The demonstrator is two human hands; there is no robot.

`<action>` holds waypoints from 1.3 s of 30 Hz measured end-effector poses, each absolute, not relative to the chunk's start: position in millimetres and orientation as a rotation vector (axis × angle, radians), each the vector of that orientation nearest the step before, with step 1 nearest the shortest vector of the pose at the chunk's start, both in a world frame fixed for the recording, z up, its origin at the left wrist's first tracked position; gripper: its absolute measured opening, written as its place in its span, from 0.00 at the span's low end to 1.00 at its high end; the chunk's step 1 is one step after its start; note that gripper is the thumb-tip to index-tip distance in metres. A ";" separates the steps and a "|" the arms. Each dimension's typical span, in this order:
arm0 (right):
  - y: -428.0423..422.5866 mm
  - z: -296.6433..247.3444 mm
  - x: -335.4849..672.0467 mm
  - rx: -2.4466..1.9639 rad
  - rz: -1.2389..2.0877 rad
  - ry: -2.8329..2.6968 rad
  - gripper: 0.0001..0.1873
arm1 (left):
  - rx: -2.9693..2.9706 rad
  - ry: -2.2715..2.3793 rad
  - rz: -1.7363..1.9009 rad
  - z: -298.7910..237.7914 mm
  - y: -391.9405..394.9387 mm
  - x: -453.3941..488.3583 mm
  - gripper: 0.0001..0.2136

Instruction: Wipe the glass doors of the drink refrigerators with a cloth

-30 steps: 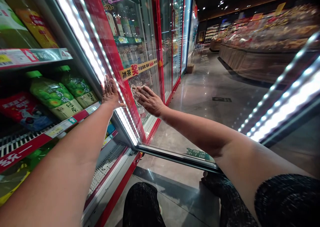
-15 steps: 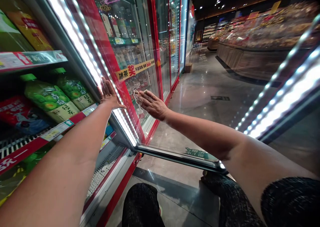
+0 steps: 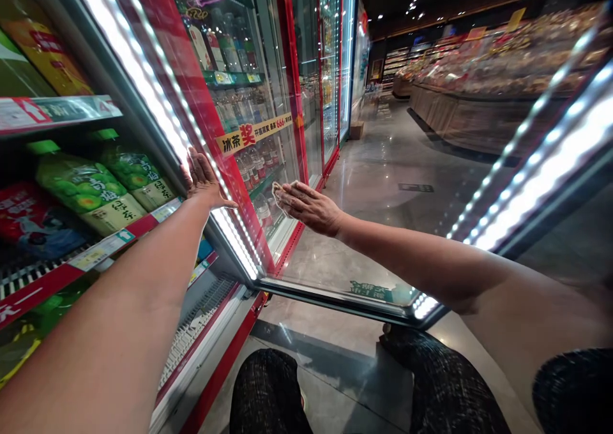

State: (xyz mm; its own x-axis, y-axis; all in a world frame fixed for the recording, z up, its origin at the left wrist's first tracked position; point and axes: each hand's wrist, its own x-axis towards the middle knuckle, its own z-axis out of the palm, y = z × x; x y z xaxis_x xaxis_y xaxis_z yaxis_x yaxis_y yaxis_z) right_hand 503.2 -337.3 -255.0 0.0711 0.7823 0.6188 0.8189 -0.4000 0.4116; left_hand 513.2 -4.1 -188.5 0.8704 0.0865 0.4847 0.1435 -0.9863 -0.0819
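Observation:
My left hand lies flat with fingers spread against the lit inner edge of the red cooler frame, holding nothing. My right hand presses a small pale cloth onto the glass of the open cooler door, low down near the hinge side. The cloth shows only at my fingertips; the rest is under my palm. Both arms are stretched forward. My knees in dark trousers are at the bottom of the view.
Green-labelled bottles and a red packet sit on the cooler shelf at left. More glass-door coolers line the aisle. Food display counters stand at far right across the glossy floor. A lit door edge crosses at right.
My right hand with the cloth has slid down and to the right across the glass. My left hand has stayed on the lit frame edge. The view has shifted slightly.

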 end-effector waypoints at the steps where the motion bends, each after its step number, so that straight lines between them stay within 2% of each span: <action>1: -341.9 -260.3 500.4 -2.268 -1.242 -1.736 0.28 | -2.925 -0.182 -0.750 -188.5 -4.3 513.1 0.81; 7: -366.1 -246.8 491.6 -2.277 -1.302 -1.760 0.26 | -2.951 -0.180 -0.757 -188.1 -5.5 512.6 0.81; 11: -377.8 -232.1 490.9 -2.249 -1.316 -1.639 0.32 | -2.977 -0.160 -0.796 -188.7 -6.4 511.3 0.82; 14: -385.5 -250.0 487.2 -2.241 -1.233 -1.666 0.34 | -2.988 -0.139 -0.806 -189.3 -6.7 509.8 0.82; 19: -399.4 -287.1 478.1 -2.255 -1.199 -1.792 0.28 | -2.970 -0.164 -0.784 -189.2 -7.3 508.5 0.81; 27: -425.1 -242.0 469.3 -2.358 -1.242 -1.566 0.33 | -3.000 -0.171 -0.785 -190.0 -6.8 511.8 0.83; 35: -457.7 -285.7 464.1 -2.319 -1.125 -1.748 0.24 | -2.921 -0.156 -0.812 -193.9 -3.7 515.9 0.81; 39: -468.2 -269.0 466.1 -2.283 -1.212 -1.717 0.27 | -2.931 -0.165 -0.817 -193.8 -5.3 515.5 0.80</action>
